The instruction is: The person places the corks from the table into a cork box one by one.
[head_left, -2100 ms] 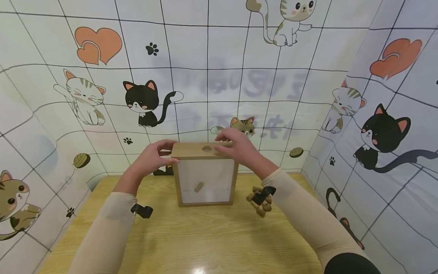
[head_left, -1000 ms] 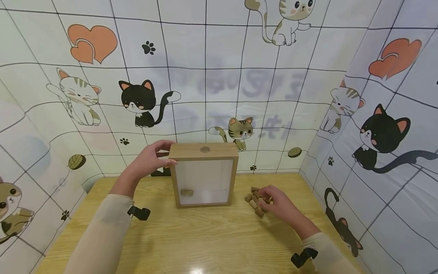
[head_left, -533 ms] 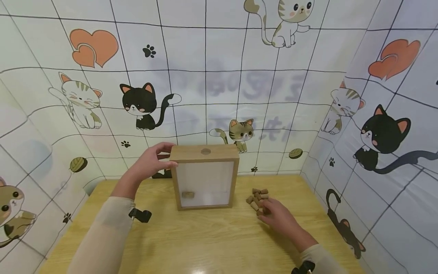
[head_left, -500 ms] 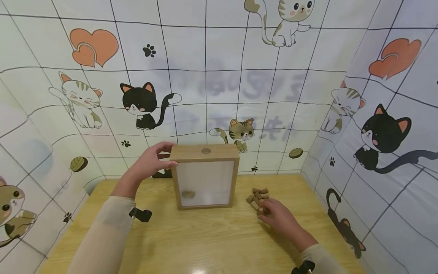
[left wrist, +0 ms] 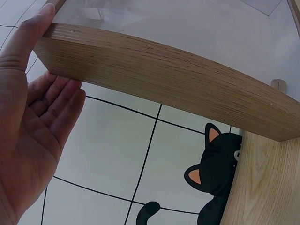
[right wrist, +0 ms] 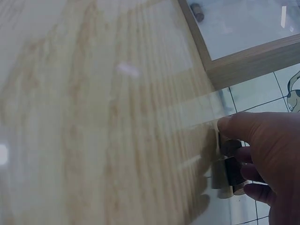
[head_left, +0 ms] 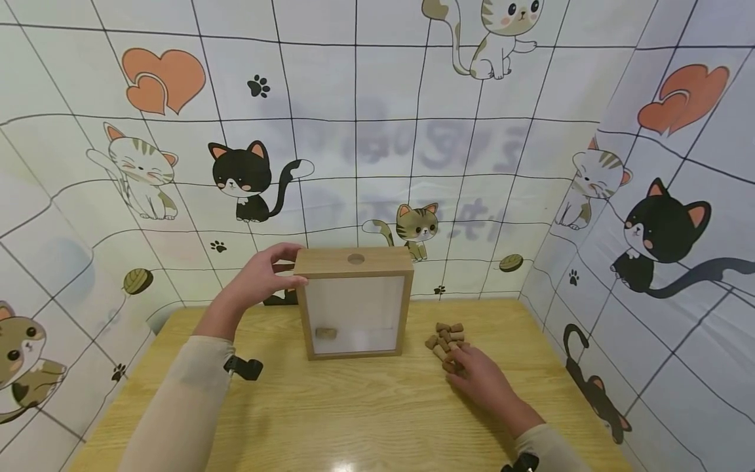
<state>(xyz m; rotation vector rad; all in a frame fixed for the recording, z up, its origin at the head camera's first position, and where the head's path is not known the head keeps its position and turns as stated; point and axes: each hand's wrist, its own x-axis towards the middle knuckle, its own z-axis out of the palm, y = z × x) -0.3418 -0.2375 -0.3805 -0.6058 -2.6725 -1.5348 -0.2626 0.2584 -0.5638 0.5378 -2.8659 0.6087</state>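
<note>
Corks (head_left: 447, 339) lie in a small heap on the bench (head_left: 354, 413), just right of the box (head_left: 354, 303). In the head view the right hand (head_left: 479, 379) rests at the near edge of the heap, its fingers bent down over the closest pieces. The left hand (head_left: 259, 278) holds the upper left corner of the box, thumb on the front edge. The box stands upright, has a hole (head_left: 356, 258) in its top, and one cork (head_left: 325, 333) lies behind its clear pane at the bottom.

In the left wrist view the thumb (left wrist: 28, 37) presses on the wooden corner (left wrist: 154, 79) and the other fingers are nearly straight behind it, so the hand steadies more than it clamps.

In the right wrist view the fingers (right wrist: 248, 129) curl round a dark short cork (right wrist: 234, 169) in a pinch, with more pieces just below.

A cork is probably very light, a bit springy and not slippery, and it is not fragile. It rolls easily because it is round, so a pinch across the sides, near the middle, seems the best hold. The box looks stiff but tall and narrow, so it may tip without the left hand.
</note>
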